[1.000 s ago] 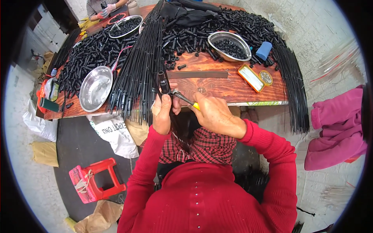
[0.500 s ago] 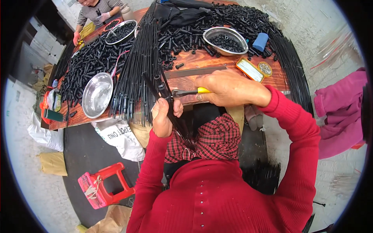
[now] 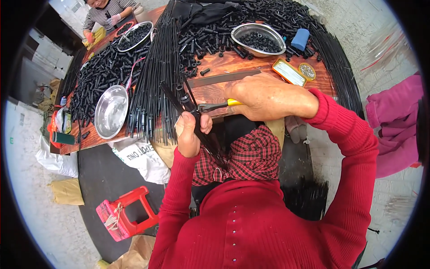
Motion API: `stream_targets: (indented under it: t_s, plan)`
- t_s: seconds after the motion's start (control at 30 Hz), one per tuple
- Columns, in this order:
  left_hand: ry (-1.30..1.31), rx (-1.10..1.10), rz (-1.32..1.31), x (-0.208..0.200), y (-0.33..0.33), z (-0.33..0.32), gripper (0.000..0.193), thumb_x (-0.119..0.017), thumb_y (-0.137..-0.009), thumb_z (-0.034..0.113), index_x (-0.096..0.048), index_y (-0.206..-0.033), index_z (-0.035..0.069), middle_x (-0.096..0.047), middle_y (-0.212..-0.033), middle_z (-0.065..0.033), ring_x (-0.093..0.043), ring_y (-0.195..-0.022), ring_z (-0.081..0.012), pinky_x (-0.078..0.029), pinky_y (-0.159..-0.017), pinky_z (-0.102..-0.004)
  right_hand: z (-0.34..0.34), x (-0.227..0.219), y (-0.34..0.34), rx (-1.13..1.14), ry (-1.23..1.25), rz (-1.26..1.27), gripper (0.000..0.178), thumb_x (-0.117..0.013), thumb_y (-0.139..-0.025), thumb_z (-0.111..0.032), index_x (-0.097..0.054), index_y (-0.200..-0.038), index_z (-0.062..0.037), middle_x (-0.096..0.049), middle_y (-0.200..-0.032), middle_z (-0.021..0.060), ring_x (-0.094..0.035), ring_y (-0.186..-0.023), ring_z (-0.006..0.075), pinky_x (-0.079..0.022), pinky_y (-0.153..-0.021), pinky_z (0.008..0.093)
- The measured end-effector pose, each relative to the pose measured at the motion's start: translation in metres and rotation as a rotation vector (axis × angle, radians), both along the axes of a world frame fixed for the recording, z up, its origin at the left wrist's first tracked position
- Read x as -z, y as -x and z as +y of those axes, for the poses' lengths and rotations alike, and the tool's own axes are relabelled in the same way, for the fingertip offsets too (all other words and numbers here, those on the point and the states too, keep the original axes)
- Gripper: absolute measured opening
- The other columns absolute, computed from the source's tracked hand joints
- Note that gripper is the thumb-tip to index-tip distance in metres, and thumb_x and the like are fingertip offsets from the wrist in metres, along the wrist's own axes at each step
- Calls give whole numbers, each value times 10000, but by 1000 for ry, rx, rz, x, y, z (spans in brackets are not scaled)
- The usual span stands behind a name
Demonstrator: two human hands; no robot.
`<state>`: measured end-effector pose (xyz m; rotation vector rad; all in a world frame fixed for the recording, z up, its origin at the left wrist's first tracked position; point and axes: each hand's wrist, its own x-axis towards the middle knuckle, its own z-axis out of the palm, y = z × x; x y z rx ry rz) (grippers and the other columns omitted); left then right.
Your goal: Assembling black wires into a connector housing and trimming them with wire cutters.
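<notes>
My left hand [image 3: 190, 134] is closed around a black tubular piece [image 3: 184, 98] with thin dark rods beside it, held upright above my lap. My right hand [image 3: 273, 97] grips a yellow-handled tool [image 3: 233, 102]. Its dark metal end meets the tubular piece just above my left fingers; the exact kind of tool is hidden by my hand. Behind both hands, a long flat dark metal bar [image 3: 224, 79] lies on the wooden table [image 3: 264, 67]. A bundle of thin black rods [image 3: 152, 89] slants across the table left of my hands.
Heaps of black tubular parts [image 3: 96, 83] cover the table. A bowl of small black rings [image 3: 257, 41], an empty metal bowl [image 3: 111, 112], a yellow tin [image 3: 289, 72] and a blue roll [image 3: 300, 39] stand there. A co-worker [image 3: 107, 15] sits far left; a red stool [image 3: 130, 213] is lower left.
The whole view has shifted slightly. My hands keep the same grips, with the tool's end still at the tubular piece. The co-worker's hands have moved a little.
</notes>
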<state>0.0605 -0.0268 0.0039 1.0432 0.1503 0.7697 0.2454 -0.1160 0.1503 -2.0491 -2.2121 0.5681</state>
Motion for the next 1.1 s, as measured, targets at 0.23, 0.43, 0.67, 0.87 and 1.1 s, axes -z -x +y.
stream_targets:
  t_s: [0.23, 0.43, 0.67, 0.87, 1.1]
  plan:
    - [-55, -73, 38, 0, -3, -7, 504, -407, -990, 475, -445, -1196, 17, -449, -707, -30, -399, -613, -112, -348, -546, -253, -6, 11, 8, -18, -78, -22, 196, -599, -779, -137, -677, -834, 34, -655, -783, 250, -656, -777, 407, -518, -665, 478]
    - [-113, -257, 95, 1, -1, -2, 531, -387, -1000, 464, -463, -1220, -13, -504, -741, -52, -436, -619, -117, -369, -560, -247, -6, 30, 22, -30, -337, -79, 126, -568, -790, -94, -594, -820, 27, -612, -643, 215, -618, -596, 385, -489, -562, 463]
    - [63, 29, -43, 4, 8, 8, 551, -343, -1007, 473, -480, -1173, -35, -536, -759, -92, -452, -615, -141, -381, -570, -265, 7, 27, 1, 226, 534, 786, 302, -508, -975, -278, -587, -884, -2, -573, -699, 9, -556, -594, 84, -476, -542, 243]
    - [36, 30, -19, 1, 7, 3, 559, -355, -1003, 477, -493, -1135, -49, -551, -763, -99, -467, -624, -145, -377, -573, -267, 7, 18, -2, 220, 574, 756, 303, -495, -982, -265, -594, -914, 13, -582, -707, 17, -561, -593, 89, -482, -537, 240]
    - [-21, -14, 2, 5, 7, -1, 561, -381, -989, 502, -492, -1142, -26, -557, -765, -87, -474, -629, -135, -368, -560, -246, 5, 16, 2, 223, 611, 715, 315, -460, -990, -262, -582, -909, 17, -570, -692, 15, -554, -591, 89, -472, -533, 238]
